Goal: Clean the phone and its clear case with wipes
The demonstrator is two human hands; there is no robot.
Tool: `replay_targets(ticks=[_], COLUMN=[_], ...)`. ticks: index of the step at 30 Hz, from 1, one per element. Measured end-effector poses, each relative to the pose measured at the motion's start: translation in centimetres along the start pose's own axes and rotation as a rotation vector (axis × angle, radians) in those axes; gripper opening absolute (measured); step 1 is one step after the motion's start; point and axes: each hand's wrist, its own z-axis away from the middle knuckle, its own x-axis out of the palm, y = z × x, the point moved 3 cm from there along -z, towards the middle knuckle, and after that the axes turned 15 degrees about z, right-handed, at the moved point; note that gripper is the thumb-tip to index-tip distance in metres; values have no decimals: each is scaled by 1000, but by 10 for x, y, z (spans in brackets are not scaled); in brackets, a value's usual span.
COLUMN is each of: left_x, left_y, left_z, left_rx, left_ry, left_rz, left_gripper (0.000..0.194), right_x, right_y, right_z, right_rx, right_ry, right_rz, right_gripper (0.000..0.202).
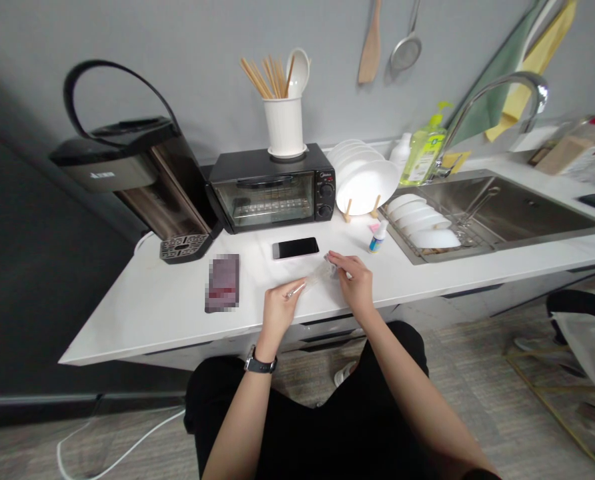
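Above the counter's front edge, my left hand (279,308) is closed, its fingers pinching a thin silvery end of a clear see-through thing (318,277). This thing stretches between both hands; its exact kind is too blurred to make out. My right hand (356,283) is closed on its other end, thumb and fingertips together. Just beyond my hands lies a phone (295,248) with a dark screen. A small spray bottle (377,238) with a blue label stands to the right, near a bit of pink (374,228). A pixelated purplish item (223,283) lies on the left.
Behind the white counter (147,320) stand a water dispenser (147,180), a toaster oven (272,193) bearing a utensil holder (284,127), and a rack of plates (367,187). On the right are a sink (537,213) with bowls (427,223), a faucet (502,83) and a soap bottle (420,153).
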Motion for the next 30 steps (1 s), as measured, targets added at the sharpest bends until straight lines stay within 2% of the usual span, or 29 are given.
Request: replay_targets(ticks=[5, 8, 11, 16, 23, 26, 30], left_x=[3, -1, -13, -26, -5, 2, 7], left_y=[2, 8, 24, 49, 33, 30, 30], left_z=[-1, -6, -13, -26, -32, -36, -40], left_rx=[-19, -19, 0, 91, 251, 307, 337], left_ry=[-39, 64, 223, 313, 202, 199, 124], left_rz=[-67, -10, 103, 25, -7, -50, -87], left_gripper=[18, 11, 13, 15, 12, 17, 28], right_x=[-3, -3, -1, 1, 1, 3, -2], right_y=[24, 32, 34, 35, 33, 32, 26], right_z=[-1, 1, 0, -1, 0, 0, 0], right_rx=[301, 428, 444, 449, 434, 435, 432], right_ry=[-29, -34, -90, -101, -101, -106, -76], right_rz=[-191, -228, -233, -232, -216, -221, -216], right_gripper=[30, 31, 33, 34, 35, 35, 35])
